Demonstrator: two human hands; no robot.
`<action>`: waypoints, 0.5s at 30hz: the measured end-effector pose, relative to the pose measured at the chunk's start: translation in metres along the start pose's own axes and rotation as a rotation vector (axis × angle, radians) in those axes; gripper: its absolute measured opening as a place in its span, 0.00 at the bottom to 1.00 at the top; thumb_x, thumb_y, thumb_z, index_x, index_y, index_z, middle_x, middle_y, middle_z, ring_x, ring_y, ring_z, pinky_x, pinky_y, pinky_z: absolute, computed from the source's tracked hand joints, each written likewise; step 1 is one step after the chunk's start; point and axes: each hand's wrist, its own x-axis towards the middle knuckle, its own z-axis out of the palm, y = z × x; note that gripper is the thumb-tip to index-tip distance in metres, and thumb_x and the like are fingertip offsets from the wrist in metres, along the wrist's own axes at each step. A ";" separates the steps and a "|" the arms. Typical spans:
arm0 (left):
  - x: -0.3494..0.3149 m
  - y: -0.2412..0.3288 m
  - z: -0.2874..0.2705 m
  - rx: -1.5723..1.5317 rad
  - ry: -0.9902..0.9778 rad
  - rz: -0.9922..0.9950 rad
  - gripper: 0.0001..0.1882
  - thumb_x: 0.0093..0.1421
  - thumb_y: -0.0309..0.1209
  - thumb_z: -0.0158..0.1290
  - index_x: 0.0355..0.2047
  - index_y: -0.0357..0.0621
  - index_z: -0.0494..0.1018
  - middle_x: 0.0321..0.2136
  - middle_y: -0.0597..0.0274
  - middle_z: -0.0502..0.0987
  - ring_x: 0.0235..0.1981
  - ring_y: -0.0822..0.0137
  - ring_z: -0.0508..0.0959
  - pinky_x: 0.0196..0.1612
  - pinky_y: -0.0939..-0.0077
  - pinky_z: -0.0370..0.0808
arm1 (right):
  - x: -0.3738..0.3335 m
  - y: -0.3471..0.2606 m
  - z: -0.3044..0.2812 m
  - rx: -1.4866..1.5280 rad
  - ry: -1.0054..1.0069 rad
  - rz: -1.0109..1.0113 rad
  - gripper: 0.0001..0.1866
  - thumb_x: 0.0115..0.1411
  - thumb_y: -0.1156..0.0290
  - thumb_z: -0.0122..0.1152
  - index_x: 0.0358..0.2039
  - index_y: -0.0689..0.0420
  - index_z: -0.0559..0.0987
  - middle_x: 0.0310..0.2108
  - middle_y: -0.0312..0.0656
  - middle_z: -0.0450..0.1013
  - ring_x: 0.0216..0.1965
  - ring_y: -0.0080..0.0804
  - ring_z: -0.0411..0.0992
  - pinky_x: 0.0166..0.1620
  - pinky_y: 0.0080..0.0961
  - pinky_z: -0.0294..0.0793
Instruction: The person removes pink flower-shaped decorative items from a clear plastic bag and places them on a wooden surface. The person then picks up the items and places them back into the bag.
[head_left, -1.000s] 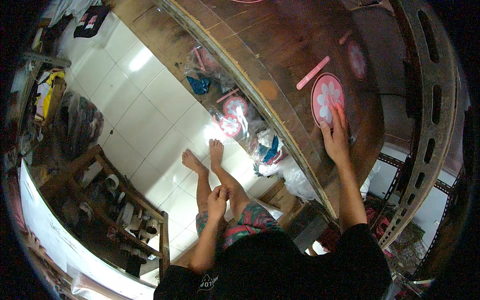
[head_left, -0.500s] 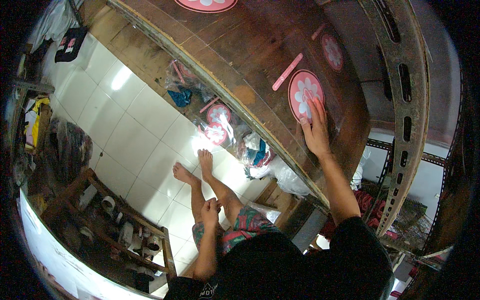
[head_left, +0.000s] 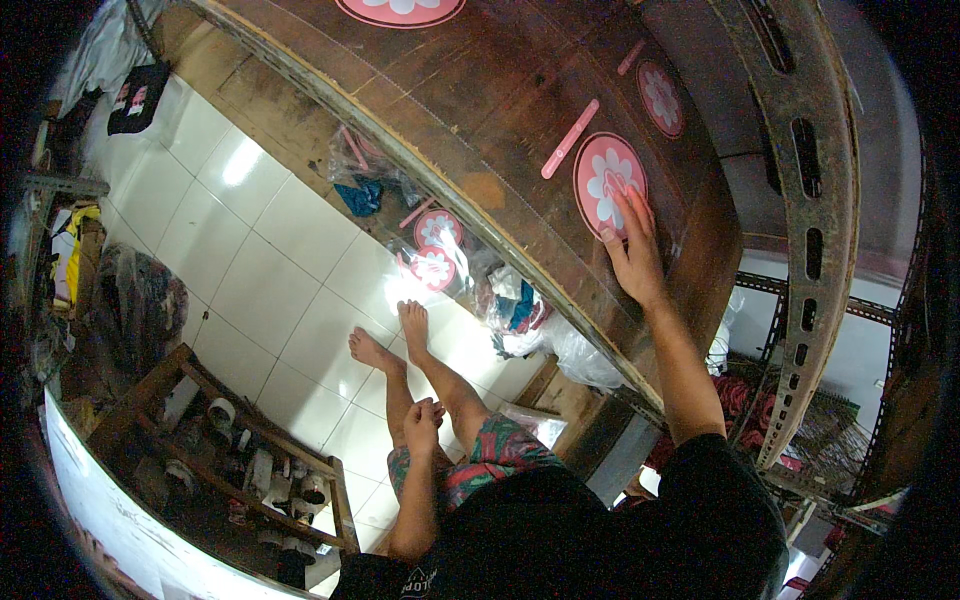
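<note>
My right hand (head_left: 638, 250) lies over the lower right part of a pink disc with a white flower (head_left: 606, 170) on the dark wooden table (head_left: 480, 110). Its fingers are stretched out flat and touch the disc. A narrow pink strip (head_left: 571, 138) lies just left of that disc, apart from it. Low in front of my body, my left hand (head_left: 424, 425) hangs over my lap with its fingers curled in; whatever they may hold is hidden.
Another pink flower disc (head_left: 400, 8) lies at the table's far edge of view, and one more (head_left: 661, 98) is at right. Below the table edge are clear plastic bags (head_left: 590, 365). A slotted metal post (head_left: 806, 200) rises at right; a wooden rack (head_left: 250, 455) stands at lower left.
The view has shifted very slightly. My right hand stays on the pink disc with its fingers a little more spread; my left hand stays curled over my lap.
</note>
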 end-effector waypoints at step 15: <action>0.000 0.004 0.007 0.011 -0.001 0.007 0.16 0.64 0.36 0.45 0.43 0.35 0.69 0.32 0.58 0.76 0.32 0.70 0.77 0.32 0.80 0.71 | 0.007 -0.003 -0.008 0.002 -0.012 -0.014 0.27 0.60 0.68 0.52 0.60 0.57 0.60 0.63 0.48 0.51 0.64 0.45 0.49 0.64 0.37 0.48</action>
